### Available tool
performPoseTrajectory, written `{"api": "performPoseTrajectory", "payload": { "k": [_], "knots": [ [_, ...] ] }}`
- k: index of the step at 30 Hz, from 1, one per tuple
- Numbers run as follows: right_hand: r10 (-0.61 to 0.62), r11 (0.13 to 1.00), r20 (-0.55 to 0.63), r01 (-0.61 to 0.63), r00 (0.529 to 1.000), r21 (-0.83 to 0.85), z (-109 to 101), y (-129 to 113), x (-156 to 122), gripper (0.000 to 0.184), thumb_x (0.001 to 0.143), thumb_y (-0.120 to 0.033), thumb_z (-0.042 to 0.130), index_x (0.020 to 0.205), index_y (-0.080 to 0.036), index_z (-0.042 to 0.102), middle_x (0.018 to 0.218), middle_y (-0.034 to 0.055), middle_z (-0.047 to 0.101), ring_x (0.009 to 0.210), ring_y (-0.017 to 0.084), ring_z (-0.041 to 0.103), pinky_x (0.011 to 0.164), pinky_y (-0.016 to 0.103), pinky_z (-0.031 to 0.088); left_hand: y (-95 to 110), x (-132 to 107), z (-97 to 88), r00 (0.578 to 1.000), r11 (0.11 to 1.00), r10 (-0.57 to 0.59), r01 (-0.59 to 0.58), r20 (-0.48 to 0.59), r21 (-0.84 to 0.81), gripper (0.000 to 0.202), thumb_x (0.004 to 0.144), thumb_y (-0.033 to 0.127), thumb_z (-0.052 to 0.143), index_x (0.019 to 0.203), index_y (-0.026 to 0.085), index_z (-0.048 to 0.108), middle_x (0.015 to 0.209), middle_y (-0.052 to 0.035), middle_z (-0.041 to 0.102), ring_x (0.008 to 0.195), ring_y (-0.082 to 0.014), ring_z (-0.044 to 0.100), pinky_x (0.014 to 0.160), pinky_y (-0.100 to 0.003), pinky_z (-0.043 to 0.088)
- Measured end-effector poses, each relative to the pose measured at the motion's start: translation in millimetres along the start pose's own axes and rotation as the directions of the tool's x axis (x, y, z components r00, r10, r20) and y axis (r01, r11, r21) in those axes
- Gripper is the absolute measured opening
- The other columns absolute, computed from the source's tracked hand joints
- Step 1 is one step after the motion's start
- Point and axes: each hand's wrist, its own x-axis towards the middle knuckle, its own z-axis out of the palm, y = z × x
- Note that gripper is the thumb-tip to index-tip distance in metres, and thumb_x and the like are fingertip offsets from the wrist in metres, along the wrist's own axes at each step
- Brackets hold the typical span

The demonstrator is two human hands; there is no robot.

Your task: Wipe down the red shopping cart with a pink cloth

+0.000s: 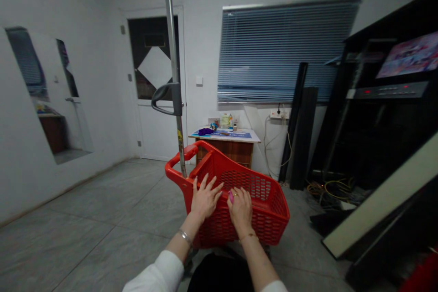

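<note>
A red plastic shopping cart (270, 223) with slotted sides stands on the floor right in front of me. On its near rim lies my left hand (204, 200), fingers spread and nothing in it. Just to the right, my right hand (242, 207) is curled at the same rim around a small pink thing (231, 197). Most of that pink thing is hidden by the fingers, so its kind does not show. A metal pole (174, 45) with a grey loop handle (164, 100) rises from the cart's left end.
Behind the cart is a wooden cabinet (224, 151) with small bottles and a purple cloth (205, 132) on top. Black racks and loose cables (331, 189) lie to the right, beside a leaning pale board (379, 205). A white door (157, 130) and a wall mirror (68, 123) are at left.
</note>
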Motion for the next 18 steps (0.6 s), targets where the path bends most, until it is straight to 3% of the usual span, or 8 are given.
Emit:
{"api": "performPoseTrajectory", "payload": {
  "k": [2,4,10,13,15,18],
  "knots": [
    [-0.01,1.0,0.01,0.01,1.0,0.03,-3,2,-1,0.031,0.094,-0.023,0.047,0.113,-0.019,0.07,0.116,0.0085,0.07,0.117,0.025,0.055,0.106,0.043,0.04,-1,-1,-0.5,1.0,1.0,0.002,-0.002,0.0,0.002,0.038,0.099,0.046,0.044,0.135,0.049,0.054,0.148,0.0045,0.053,0.146,-0.0282,0.033,0.121,-0.062,0.005],
    [-0.021,0.999,0.018,0.021,1.0,0.047,-10,20,-5,0.031,0.094,-0.025,0.047,0.113,-0.02,0.071,0.115,0.008,0.07,0.115,0.024,0.056,0.105,0.041,0.041,-1,-1,-1.1,1.0,1.0,-0.001,0.001,0.003,-0.001,0.038,0.099,0.046,0.043,0.136,0.049,0.053,0.148,0.0047,0.053,0.145,-0.0277,0.035,0.121,-0.062,0.005],
    [0.057,0.998,-0.018,-0.057,0.998,0.029,-42,121,-26,0.037,0.095,-0.038,0.044,0.106,-0.017,0.073,0.11,0.0107,0.072,0.11,0.025,0.059,0.103,0.043,0.043,1,1,-1.8,1.0,0.999,-0.01,0.011,0.017,-0.041,0.038,0.1,0.045,0.043,0.136,0.048,0.054,0.148,0.0038,0.052,0.146,-0.0278,0.033,0.121,-0.062,0.004],
    [0.099,0.995,-0.048,-0.098,0.994,0.027,-52,158,-36,0.044,0.096,-0.043,0.04,0.101,-0.016,0.074,0.105,0.0129,0.073,0.106,0.026,0.061,0.102,0.044,0.043,3,1,-1.4,1.0,0.999,-0.015,0.016,0.018,-0.046,0.038,0.1,0.045,0.043,0.136,0.047,0.054,0.149,0.0043,0.051,0.147,-0.027,0.032,0.121,-0.062,0.004],
    [0.111,0.994,-0.069,-0.109,0.991,0.02,-52,168,-41,0.046,0.096,-0.045,0.039,0.103,-0.015,0.074,0.108,0.0135,0.072,0.109,0.027,0.059,0.104,0.045,0.042,4,0,-0.8,1.0,0.999,-0.018,0.018,0.014,-0.048,0.037,0.1,0.046,0.042,0.136,0.048,0.054,0.149,0.0047,0.051,0.147,-0.0267,0.032,0.121,-0.062,0.005],
    [0.149,0.988,-0.156,-0.154,0.976,-0.023,-47,163,-44,0.046,0.096,-0.044,0.04,0.101,-0.013,0.074,0.108,0.0148,0.071,0.111,0.028,0.057,0.105,0.045,0.041,4,0,0.5,1.0,0.999,-0.016,0.016,0.001,-0.047,0.037,0.1,0.046,0.042,0.135,0.048,0.055,0.148,0.0044,0.052,0.146,-0.0275,0.034,0.121,-0.062,0.005]
  ]
}}
